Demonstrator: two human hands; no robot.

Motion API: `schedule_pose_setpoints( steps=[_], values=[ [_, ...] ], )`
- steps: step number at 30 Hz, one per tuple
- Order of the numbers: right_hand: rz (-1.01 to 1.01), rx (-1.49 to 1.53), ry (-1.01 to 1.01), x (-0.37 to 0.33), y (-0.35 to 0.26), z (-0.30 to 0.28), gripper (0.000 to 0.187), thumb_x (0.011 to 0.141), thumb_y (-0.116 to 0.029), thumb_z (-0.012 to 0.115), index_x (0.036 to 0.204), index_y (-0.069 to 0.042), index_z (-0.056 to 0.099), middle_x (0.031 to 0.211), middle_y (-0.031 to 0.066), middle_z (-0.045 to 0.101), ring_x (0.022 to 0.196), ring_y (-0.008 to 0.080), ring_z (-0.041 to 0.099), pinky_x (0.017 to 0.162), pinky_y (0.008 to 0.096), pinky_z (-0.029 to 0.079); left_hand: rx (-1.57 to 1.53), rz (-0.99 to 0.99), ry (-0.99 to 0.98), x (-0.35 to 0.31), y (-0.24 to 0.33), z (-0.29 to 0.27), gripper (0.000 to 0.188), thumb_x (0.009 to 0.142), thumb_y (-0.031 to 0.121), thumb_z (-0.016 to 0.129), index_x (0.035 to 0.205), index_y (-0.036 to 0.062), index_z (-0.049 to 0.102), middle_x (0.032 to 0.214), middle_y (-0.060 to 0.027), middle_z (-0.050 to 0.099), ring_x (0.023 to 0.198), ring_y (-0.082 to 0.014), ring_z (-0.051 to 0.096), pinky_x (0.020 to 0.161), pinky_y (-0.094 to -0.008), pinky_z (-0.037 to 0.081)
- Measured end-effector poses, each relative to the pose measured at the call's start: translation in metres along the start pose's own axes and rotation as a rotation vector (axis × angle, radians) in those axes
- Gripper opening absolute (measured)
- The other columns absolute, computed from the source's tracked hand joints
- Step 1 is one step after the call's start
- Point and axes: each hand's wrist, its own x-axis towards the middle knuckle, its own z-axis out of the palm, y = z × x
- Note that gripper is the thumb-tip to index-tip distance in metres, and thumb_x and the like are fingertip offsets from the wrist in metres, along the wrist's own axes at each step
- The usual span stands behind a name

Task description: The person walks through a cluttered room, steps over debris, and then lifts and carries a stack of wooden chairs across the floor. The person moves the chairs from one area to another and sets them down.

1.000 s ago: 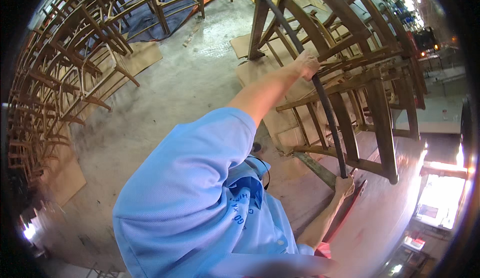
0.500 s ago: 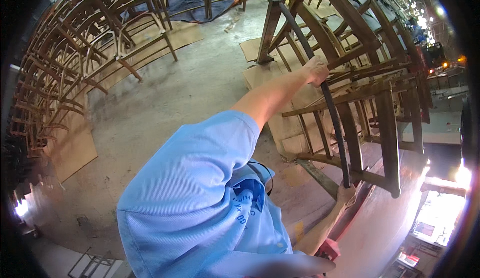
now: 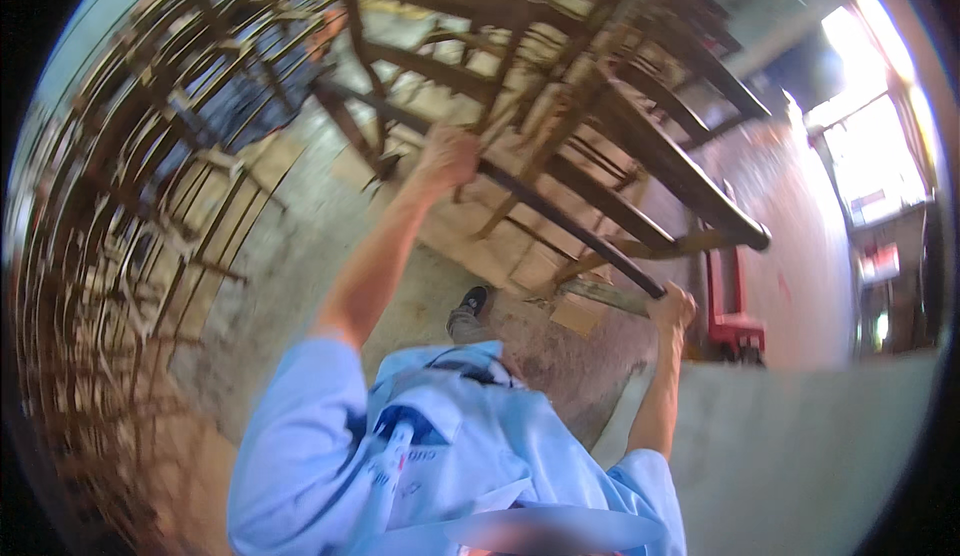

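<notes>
My left hand (image 3: 450, 153) is closed round a long dark bar (image 3: 560, 216) near its middle left. The bar slants from the upper left down to the right. My right hand (image 3: 675, 306) grips its lower right end, arm stretched out. Right behind the bar stand brown wooden chair frames (image 3: 670, 156), some blurred, with legs and rails crossing. At the bar's far left end is a short wooden post (image 3: 345, 121); whether the two are joined, I cannot tell.
More wooden chair frames (image 3: 130, 196) crowd the left side. Flattened cardboard (image 3: 490, 246) lies on the concrete floor (image 3: 330, 216) under the nearer chairs. A red chair-like object (image 3: 735, 321) stands beyond my right hand. A shoe (image 3: 474, 300) shows below the bar.
My view has swung to the right, and the chairs appear shifted left. Both hands stay on the bar. The red object now shows beyond my right hand.
</notes>
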Motion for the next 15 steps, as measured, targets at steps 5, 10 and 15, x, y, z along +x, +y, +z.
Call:
schedule_pose_setpoints(
  steps=[5, 10, 15],
  values=[
    [0.028, -0.045, -0.051, -0.157, -0.011, -0.048, 0.022, 0.066, -0.028, 0.08, 0.082, -0.014, 0.074, 0.084, 0.014, 0.074, 0.087, 0.0379, 0.07, 0.082, 0.048, 0.054, -0.124, -0.037, -0.109, -0.149, 0.013, -0.053, 0.023, 0.076, 0.037, 0.078, 0.077, 0.0137, 0.078, 0.083, -0.0124, 0.074, 0.093, -0.0309, 0.072, 0.087, -0.0451, 0.049],
    [-0.009, 0.046, 0.024, -0.3, -0.031, -0.103, 0.019, 0.066, -0.026, 0.08, 0.075, -0.011, 0.073, 0.075, 0.0144, 0.072, 0.075, 0.0346, 0.071, 0.082, 0.0453, 0.051, -0.064, -0.01, -0.081, -0.276, 0.012, -0.105, 0.014, 0.073, 0.025, 0.075, 0.081, 0.0142, 0.078, 0.086, -0.0105, 0.075, 0.095, -0.0287, 0.071, 0.086, -0.0426, 0.047],
    [-0.033, 0.088, 0.143, -0.414, -0.053, -0.155, 0.023, 0.062, -0.027, 0.082, 0.071, -0.01, 0.07, 0.07, 0.015, 0.07, 0.068, 0.0362, 0.069, 0.081, 0.0443, 0.049, -0.022, 0.004, -0.121, -0.382, -0.006, -0.165, 0.013, 0.074, 0.023, 0.074, 0.083, 0.0153, 0.078, 0.087, -0.0106, 0.075, 0.094, -0.0299, 0.071, 0.088, -0.0432, 0.047]
  ],
)
